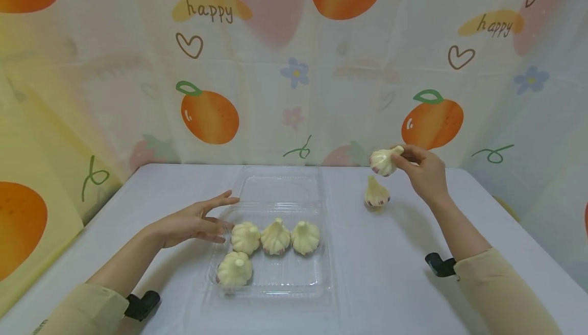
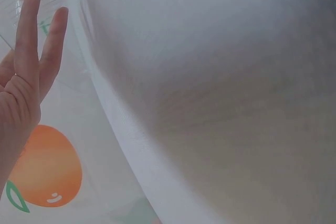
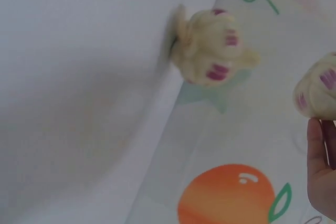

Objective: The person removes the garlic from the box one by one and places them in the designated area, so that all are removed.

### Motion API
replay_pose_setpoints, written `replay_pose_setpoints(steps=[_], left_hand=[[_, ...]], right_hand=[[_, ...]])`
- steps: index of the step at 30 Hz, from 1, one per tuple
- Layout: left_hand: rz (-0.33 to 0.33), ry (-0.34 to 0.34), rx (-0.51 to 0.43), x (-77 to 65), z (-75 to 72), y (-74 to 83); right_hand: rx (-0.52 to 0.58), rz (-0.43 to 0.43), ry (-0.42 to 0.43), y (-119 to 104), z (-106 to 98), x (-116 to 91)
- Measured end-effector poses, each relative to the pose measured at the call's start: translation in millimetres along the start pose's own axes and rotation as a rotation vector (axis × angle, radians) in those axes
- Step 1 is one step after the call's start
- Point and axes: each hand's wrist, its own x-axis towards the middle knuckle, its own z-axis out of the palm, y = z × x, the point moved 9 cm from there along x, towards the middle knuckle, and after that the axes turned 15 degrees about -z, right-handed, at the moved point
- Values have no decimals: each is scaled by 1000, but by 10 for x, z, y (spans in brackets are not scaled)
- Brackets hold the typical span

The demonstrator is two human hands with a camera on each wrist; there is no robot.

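Note:
My right hand (image 1: 423, 171) pinches a garlic bulb (image 1: 383, 163) by its stem, raised over the back right of the table. Below it, another garlic bulb (image 1: 377, 193) stands on the cloth; the right wrist view shows this bulb (image 3: 210, 48) and the held bulb (image 3: 321, 87) with purple marks. A clear plastic container (image 1: 294, 273) lies with its lid folded back. Inside are several bulbs: a row along the back, including the middle one (image 1: 275, 236), and a front-left bulb (image 1: 235, 269). At the container's left edge, my left hand (image 1: 195, 222) has its fingers extended; whether they touch the plastic, I cannot tell.
The container's transparent lid (image 1: 280, 187) lies flat behind it. A white cloth (image 1: 381, 273) covers the table, and a fruit-patterned curtain (image 1: 340, 95) hangs along its far edge. Black wrist devices are at both sleeves, such as the left device (image 1: 143, 305).

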Motion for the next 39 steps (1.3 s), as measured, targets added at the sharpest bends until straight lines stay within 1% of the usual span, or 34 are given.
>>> replay_pose_setpoints(steps=[7, 10, 14, 21, 25, 30, 35, 39], left_hand=[[15, -3, -10, -45, 8, 27], [16, -5, -7, -43, 9, 23], [0, 1, -2, -29, 6, 1], [20, -2, 4, -36, 4, 8], [20, -3, -6, -40, 4, 18], [18, -1, -9, -37, -3, 24], [22, -3, -12, -36, -11, 19], [23, -3, -11, -36, -13, 16]], right_hand=[[-82, 34, -17, 203, -71, -72], [-95, 51, -30, 287, -79, -106], [-112, 67, -38, 396, -93, -145], [-147, 115, -61, 557, -121, -221], [-167, 138, -82, 644, -122, -247], [-162, 143, -117, 693, -113, -262], [-156, 166, -164, 744, -75, -281], [-179, 150, -174, 768, -66, -275]])
